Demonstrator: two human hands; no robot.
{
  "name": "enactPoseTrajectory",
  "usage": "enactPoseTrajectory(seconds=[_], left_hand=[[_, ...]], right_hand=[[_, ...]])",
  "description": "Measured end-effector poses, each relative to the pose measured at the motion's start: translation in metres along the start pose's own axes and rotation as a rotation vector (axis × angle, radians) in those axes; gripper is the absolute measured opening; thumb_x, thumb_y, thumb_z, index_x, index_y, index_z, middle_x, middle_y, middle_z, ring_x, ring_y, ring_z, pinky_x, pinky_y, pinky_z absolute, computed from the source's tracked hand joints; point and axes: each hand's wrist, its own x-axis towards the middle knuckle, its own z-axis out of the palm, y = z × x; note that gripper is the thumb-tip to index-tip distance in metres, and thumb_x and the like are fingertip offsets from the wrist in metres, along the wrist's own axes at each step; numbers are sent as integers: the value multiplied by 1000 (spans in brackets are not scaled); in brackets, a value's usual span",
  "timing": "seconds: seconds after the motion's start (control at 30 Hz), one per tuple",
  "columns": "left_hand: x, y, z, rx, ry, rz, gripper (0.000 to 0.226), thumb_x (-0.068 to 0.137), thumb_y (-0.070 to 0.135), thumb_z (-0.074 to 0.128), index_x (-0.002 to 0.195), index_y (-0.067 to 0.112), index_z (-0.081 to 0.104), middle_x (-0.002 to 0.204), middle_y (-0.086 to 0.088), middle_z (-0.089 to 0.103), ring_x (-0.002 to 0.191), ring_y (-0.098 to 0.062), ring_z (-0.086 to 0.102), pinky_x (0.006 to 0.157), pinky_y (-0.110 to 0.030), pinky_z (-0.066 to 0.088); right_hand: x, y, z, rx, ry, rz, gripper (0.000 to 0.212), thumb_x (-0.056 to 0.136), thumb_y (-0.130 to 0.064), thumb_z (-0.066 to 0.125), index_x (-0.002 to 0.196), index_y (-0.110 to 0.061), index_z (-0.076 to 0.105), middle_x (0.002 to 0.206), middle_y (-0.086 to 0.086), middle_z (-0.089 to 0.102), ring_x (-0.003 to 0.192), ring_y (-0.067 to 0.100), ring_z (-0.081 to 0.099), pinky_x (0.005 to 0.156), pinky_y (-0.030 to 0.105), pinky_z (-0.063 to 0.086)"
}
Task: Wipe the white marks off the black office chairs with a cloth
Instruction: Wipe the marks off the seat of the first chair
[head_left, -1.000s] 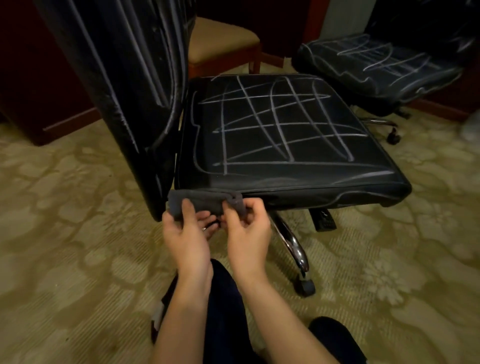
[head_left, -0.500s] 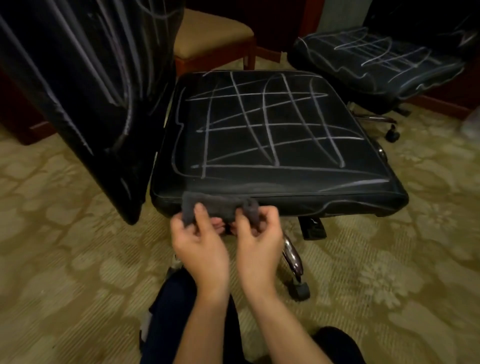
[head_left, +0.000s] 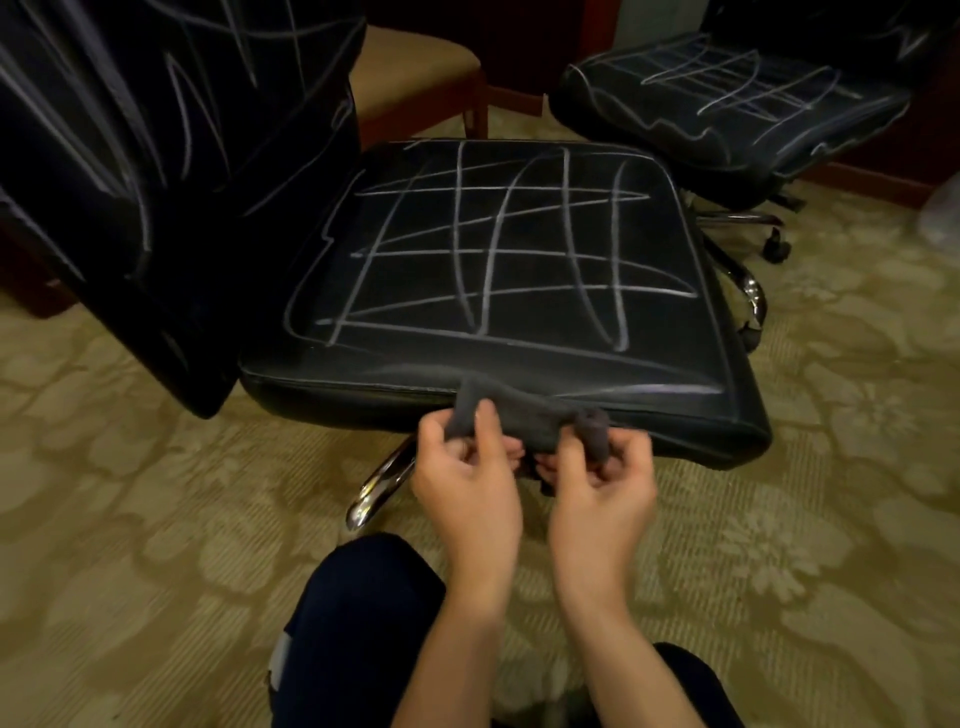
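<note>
Grey cloth (head_left: 524, 421), both hands (head_left: 530, 483) apparently pinching

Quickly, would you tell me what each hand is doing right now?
Left hand: pinches the left end of the grey cloth.
Right hand: grips the cloth's bunched right end.

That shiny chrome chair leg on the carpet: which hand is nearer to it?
Left. The left hand is just right of the chrome leg, gripping the cloth; the right hand is farther right, beyond it.
</note>
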Motion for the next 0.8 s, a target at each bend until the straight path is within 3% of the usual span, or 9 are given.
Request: enactPoseTrajectory(seconds=[0.13,0.27,0.33,0.43,0.5,0.57,0.67,0.8], left_hand=[[41,5,-33,-18,147,21,7,99,22,61,99,17,57,59,4,68,55,-8,66,54,-21,52],[55,4,-43,54,240,61,9,98,30,61,100,23,55,63,3,67,61,-10,68,66,-38,59],[43,4,-34,86,211,74,8,98,30,61,98,28,53,66,3,69,65,-11,69,69,-43,60],[1,5,-2,73,31,84,15,97,23,64,91,32,53,70,3,70,64,-8,69,58,-31,57],[-31,1,19,92,-101,92,18,95,20,66,89,32,53,73,1,70,65,-5,69,56,-20,52],[-47,-2,29,137,-172,113,16,95,22,66,89,30,54,74,1,70,68,-4,69,59,-17,51],[-37,-4,25,96,-143,94,17,95,18,66,89,27,54,73,0,71,66,-2,69,57,-12,50],[-9,-3,1,117,-23,107,9,96,21,64,96,21,55,76,-1,72,67,-2,70,57,-14,51]], right_hand=[[-19,5,47,-52,-82,-14,13,88,-9,69,88,-15,58,73,0,70,68,8,70,66,39,60],[-29,4,64,-61,-147,-12,12,88,-14,71,87,-15,58,70,-1,69,66,8,69,66,43,59],[-27,0,48,-64,-132,-26,12,87,-14,70,86,-17,59,72,-2,70,67,8,69,66,41,59],[-8,1,-1,-27,-18,-18,16,88,-5,68,88,-17,58,82,-6,71,72,6,69,66,28,57],[7,4,-36,-22,103,-35,20,88,-2,66,85,-19,56,76,-1,69,70,7,67,65,28,55],[17,6,-54,-56,154,-63,19,90,-3,65,84,-18,55,74,0,66,68,7,64,64,27,52],[15,8,-46,-159,94,-106,12,91,-10,65,89,-16,55,78,0,65,69,6,64,62,22,51],[-4,11,-10,-211,-23,-121,10,92,-19,64,92,-22,55,83,-4,67,76,5,67,65,30,57]])
